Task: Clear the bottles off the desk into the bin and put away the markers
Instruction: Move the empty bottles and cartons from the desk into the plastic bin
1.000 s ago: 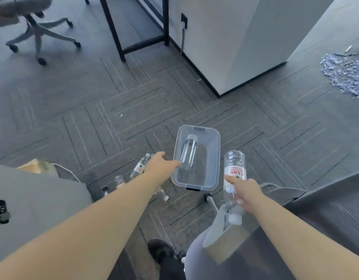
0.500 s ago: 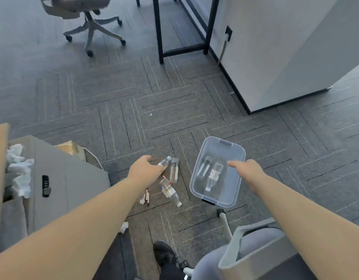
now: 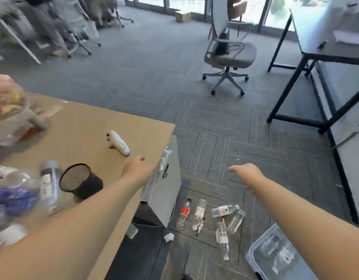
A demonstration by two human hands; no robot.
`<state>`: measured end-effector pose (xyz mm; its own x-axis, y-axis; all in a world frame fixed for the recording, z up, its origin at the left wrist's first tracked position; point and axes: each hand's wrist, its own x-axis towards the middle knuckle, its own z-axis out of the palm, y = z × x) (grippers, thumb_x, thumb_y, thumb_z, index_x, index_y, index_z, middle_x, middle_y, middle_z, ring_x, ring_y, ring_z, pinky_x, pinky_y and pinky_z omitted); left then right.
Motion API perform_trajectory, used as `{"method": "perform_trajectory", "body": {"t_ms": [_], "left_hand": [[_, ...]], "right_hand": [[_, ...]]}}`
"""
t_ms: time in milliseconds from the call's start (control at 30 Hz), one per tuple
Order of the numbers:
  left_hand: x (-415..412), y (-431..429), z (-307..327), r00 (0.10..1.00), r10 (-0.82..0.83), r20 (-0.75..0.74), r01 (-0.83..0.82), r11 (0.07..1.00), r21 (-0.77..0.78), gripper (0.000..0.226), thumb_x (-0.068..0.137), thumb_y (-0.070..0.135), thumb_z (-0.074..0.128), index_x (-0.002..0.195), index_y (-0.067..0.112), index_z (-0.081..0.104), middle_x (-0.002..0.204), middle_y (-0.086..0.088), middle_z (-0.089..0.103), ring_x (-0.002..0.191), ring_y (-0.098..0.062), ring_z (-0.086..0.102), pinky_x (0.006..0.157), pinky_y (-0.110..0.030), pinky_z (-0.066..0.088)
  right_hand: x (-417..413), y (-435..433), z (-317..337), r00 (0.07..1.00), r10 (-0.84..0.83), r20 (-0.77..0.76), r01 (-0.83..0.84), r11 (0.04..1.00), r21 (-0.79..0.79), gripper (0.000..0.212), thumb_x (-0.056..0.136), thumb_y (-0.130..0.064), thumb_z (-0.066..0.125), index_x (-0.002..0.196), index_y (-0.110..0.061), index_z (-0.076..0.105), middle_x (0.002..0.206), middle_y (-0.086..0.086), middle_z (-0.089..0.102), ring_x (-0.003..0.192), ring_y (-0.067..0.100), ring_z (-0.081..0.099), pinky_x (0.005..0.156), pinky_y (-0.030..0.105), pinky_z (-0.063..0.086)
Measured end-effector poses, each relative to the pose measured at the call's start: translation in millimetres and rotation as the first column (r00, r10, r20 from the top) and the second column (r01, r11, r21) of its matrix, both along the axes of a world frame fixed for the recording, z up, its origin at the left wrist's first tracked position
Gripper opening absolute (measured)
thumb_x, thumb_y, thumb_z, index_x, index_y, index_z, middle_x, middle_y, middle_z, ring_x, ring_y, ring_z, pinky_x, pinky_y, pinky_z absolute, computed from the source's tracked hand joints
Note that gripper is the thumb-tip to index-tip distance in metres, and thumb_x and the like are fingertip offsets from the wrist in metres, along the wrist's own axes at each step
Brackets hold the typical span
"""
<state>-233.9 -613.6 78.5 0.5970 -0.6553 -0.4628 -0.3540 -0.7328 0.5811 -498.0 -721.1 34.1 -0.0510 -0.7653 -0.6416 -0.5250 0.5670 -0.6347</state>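
Note:
My left hand (image 3: 136, 167) reaches over the right edge of the wooden desk (image 3: 89, 126), fingers loose, holding nothing. My right hand (image 3: 246, 173) hangs over the floor, empty, fingers apart. A clear plastic bin (image 3: 255, 253) with two bottles in it sits on the carpet at the lower right, partly behind my right forearm. Several plastic bottles (image 3: 199, 213) and a few markers (image 3: 199, 226) lie on the floor left of the bin. On the desk stand a grey-capped bottle (image 3: 49, 182) and a black mesh pen cup (image 3: 79, 179), with a white bottle (image 3: 119, 142) lying further back.
A grey cabinet (image 3: 164, 190) stands under the desk's right end. An office chair (image 3: 229, 55) is on the carpet ahead, a black-framed table (image 3: 326, 55) to the right. Blurred bags and clutter (image 3: 11, 110) fill the desk's left side.
The view has swung up and left from the floor to the desk. The bottle my right hand held a second ago now lies in the bin. Both hands have moved away from the bin, empty.

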Motion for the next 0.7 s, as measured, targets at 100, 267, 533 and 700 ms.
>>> {"method": "perform_trajectory", "body": {"t_ms": [100,267,533,700], "left_hand": [[59.6,55.6,25.7,0.991,0.137,0.006,-0.136,0.988,-0.072,0.045,0.088,0.024,0.061,0.131,0.016,0.052,0.12,-0.007,0.058,0.103,-0.025,0.053,0.086,-0.032,0.044],[142.1,184.6,46.4,0.916,0.398,0.058,-0.387,0.911,-0.14,0.04,0.085,0.023,0.06,0.124,0.016,0.059,0.12,-0.01,0.064,0.11,-0.03,0.059,0.086,-0.029,0.044],[198.6,479.5,20.9,0.673,0.738,0.045,-0.735,0.675,-0.069,0.056,0.085,0.028,0.061,0.137,0.014,0.048,0.129,-0.012,0.059,0.113,-0.031,0.058,0.088,-0.031,0.045],[191.0,625.8,4.6,0.535,0.834,0.139,-0.841,0.541,-0.011,0.039,0.086,0.033,0.059,0.121,0.016,0.058,0.116,-0.012,0.064,0.095,-0.03,0.06,0.073,-0.03,0.047]], "right_hand": [[79.7,13.8,32.6,0.983,0.182,-0.003,-0.182,0.982,-0.056,0.057,0.089,-0.026,0.061,0.136,0.0,0.041,0.096,0.012,0.054,0.076,0.023,0.047,0.068,0.033,0.038],[208.6,91.2,81.4,0.889,0.457,-0.023,-0.456,0.88,-0.129,0.035,0.089,-0.024,0.06,0.115,-0.002,0.05,0.078,0.007,0.045,0.064,0.02,0.043,0.055,0.032,0.036],[352.9,328.4,91.0,0.542,0.839,-0.046,-0.828,0.525,-0.197,0.011,0.087,-0.016,0.062,0.09,-0.016,0.051,0.076,0.003,0.049,0.068,0.017,0.048,0.065,0.026,0.04],[392.8,466.9,60.2,0.257,0.961,-0.103,-0.956,0.237,-0.176,0.039,0.084,-0.016,0.064,0.121,-0.006,0.056,0.114,0.014,0.061,0.094,0.025,0.056,0.078,0.03,0.045]]}}
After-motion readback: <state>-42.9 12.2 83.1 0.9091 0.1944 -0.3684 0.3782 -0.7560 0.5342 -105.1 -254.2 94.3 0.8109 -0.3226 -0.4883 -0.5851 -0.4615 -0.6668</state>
